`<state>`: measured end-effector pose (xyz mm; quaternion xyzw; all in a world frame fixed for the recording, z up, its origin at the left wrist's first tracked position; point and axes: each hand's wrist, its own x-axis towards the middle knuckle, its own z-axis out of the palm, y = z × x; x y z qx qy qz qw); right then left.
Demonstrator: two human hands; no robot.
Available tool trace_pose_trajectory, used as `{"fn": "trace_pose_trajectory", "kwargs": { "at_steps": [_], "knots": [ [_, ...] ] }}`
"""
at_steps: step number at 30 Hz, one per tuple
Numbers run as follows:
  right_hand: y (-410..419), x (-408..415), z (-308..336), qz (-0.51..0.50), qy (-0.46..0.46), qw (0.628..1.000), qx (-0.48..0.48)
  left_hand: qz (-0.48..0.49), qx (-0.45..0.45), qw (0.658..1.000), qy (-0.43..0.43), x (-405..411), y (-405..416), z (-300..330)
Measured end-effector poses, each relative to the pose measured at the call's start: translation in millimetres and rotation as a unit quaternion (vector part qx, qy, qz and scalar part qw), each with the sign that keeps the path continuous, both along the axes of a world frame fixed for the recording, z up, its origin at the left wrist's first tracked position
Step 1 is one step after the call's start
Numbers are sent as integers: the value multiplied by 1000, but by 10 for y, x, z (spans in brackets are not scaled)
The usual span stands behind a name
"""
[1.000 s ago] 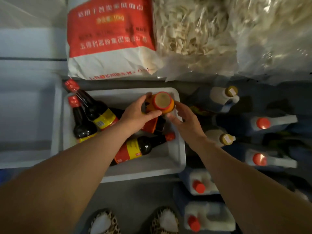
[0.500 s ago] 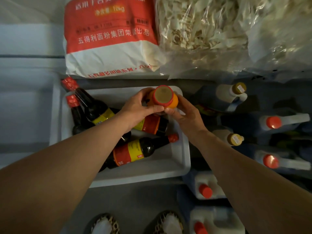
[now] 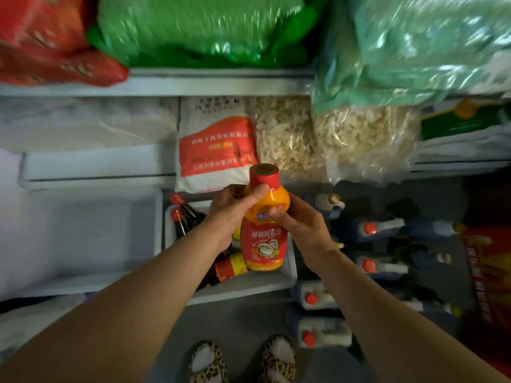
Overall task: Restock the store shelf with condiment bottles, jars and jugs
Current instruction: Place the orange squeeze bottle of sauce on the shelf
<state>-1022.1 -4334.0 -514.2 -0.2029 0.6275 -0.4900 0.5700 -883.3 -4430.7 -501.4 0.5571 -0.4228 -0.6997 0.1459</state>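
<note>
A: Green and red sacks crowd the top: a green bag [image 3: 201, 29], a paler green bag [image 3: 431, 45] on your right, a red bag [image 3: 47, 40] on your left, all blurred. Under them sits the flour sack [image 3: 215, 150], white with a red panel.

B: And lower down?

A: Beside it lie 2 clear bags of pale strips [image 3: 331, 136]. Below, a white tub [image 3: 243, 288] stands on the floor with dark bottles [image 3: 185, 219] lying inside, red caps toward the shelf. On your right are jugs [image 3: 384, 228] with red caps in a cluster.

B: Where's the thing you're stocking?

A: Up above the tub, upright, between your hands. It's the orange sauce bottle [image 3: 264, 233] with a red cap. Your left hand [image 3: 235, 214] grips its neck, thumb curled across just under the cap. Your right hand [image 3: 304, 225] pinches the shoulder, thumb pressed on the front label, fingers behind.

B: Anything else?

A: Your leopard-print slippers [image 3: 240, 363] at the bottom edge.
</note>
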Motion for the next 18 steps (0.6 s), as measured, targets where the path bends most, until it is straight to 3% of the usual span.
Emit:
{"fn": "trace_pose_trajectory", "kwargs": {
  "at_steps": [4,18],
  "knots": [
    [15,132,947,-11,7,1000,-12,22,22,999,10,124,-10,974],
    [-25,676,4425,-82,60,980,-168,35,-127,987,95,534,-66,4588]
  ]
}}
